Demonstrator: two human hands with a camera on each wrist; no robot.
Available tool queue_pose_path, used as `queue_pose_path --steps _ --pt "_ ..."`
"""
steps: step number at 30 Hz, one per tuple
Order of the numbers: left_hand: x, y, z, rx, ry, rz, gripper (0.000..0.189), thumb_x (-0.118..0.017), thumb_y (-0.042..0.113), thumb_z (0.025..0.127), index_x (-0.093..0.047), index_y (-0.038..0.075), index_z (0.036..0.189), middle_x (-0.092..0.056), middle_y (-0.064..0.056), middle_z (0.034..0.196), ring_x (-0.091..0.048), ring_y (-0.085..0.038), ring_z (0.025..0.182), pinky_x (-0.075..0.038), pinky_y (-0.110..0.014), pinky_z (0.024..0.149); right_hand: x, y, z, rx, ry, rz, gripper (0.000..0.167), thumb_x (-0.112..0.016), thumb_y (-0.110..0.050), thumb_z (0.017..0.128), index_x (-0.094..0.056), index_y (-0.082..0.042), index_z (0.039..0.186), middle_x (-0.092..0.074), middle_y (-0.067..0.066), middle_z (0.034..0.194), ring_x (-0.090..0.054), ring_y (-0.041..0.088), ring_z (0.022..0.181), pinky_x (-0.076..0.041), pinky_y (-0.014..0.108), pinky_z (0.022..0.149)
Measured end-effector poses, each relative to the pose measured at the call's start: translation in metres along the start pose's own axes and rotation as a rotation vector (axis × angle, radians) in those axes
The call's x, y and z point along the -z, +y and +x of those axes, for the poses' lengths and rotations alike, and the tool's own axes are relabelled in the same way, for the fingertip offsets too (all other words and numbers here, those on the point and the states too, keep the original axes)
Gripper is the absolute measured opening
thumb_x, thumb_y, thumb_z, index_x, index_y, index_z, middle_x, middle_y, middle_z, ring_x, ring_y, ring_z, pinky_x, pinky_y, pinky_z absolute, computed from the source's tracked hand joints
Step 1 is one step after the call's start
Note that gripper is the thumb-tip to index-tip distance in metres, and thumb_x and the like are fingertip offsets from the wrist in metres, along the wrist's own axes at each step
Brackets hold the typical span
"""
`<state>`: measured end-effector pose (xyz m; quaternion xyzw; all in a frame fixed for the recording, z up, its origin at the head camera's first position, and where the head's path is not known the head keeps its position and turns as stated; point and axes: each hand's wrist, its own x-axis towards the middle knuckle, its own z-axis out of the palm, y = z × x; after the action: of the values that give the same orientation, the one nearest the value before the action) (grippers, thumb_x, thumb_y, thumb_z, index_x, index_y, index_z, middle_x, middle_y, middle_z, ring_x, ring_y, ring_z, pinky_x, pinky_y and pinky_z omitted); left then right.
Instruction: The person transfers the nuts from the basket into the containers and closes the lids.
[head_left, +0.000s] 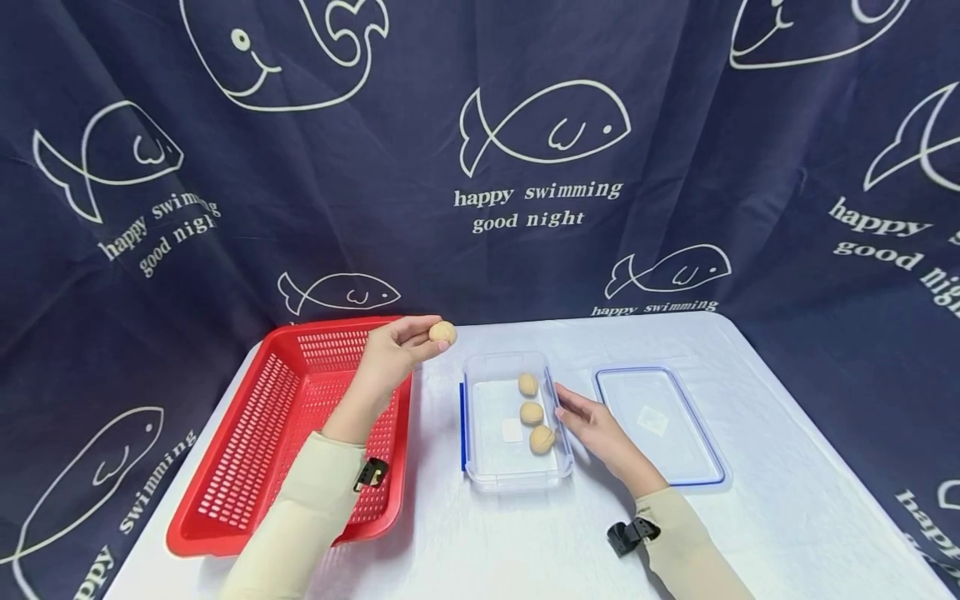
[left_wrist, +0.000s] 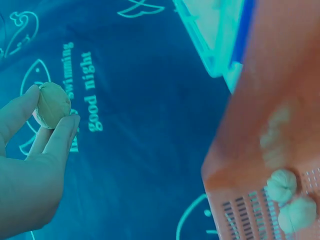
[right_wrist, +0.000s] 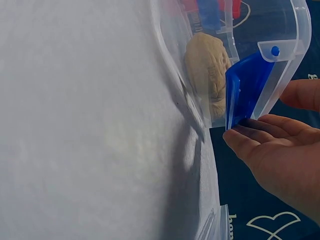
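My left hand (head_left: 393, 354) pinches a walnut (head_left: 442, 332) between thumb and fingertips, raised beside the red basket's (head_left: 401, 492) far right corner. The left wrist view shows the same walnut (left_wrist: 53, 105) at the fingertips. In the clear plastic box (head_left: 487, 480), three walnuts (head_left: 532, 413) lie in a row along the right side. My right hand (head_left: 600, 429) touches that side from outside; in the right wrist view its fingers (right_wrist: 245, 142) rest at the blue latch (right_wrist: 247, 90). Two walnuts (left_wrist: 297, 215) sit in the basket in the left wrist view, hidden in the head view.
A clear lid with a blue seal (head_left: 678, 429) lies flat on the white-covered table (head_left: 480, 550), right of the box. The red basket fills the table's left side. A dark blue curtain (head_left: 420, 233) with fish drawings hangs behind the table.
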<state>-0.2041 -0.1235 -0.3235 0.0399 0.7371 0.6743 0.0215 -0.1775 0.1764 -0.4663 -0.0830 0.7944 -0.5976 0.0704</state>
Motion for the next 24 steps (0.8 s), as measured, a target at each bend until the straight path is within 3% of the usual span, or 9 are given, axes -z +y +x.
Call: queue_pose_path --steps 16,24 --pt "-0.053 0.003 -0.027 -0.039 -0.021 -0.064 0.039 -0.072 -0.002 0.082 -0.064 -0.001 0.12 -0.066 -0.017 0.119 -0.062 -0.024 0.112 -0.049 -0.034 0.095 0.0 0.005 0.002 -0.003 0.021 -0.027 0.053 -0.051 -0.013 0.1 -0.033 0.002 0.146 -0.034 0.02 0.149 -0.032 0.035 0.137 -0.024 0.042 0.113" --pt "-0.076 -0.009 -0.035 -0.037 -0.067 -0.101 0.038 -0.072 -0.003 0.082 -0.064 -0.003 0.119 -0.066 -0.018 0.118 -0.062 -0.025 0.112 -0.051 -0.031 0.091 0.0 0.001 0.0 0.007 0.011 -0.014 0.052 -0.05 -0.013 0.1 -0.031 0.003 0.146 -0.033 0.021 0.15 -0.031 0.034 0.138 -0.023 0.041 0.113"
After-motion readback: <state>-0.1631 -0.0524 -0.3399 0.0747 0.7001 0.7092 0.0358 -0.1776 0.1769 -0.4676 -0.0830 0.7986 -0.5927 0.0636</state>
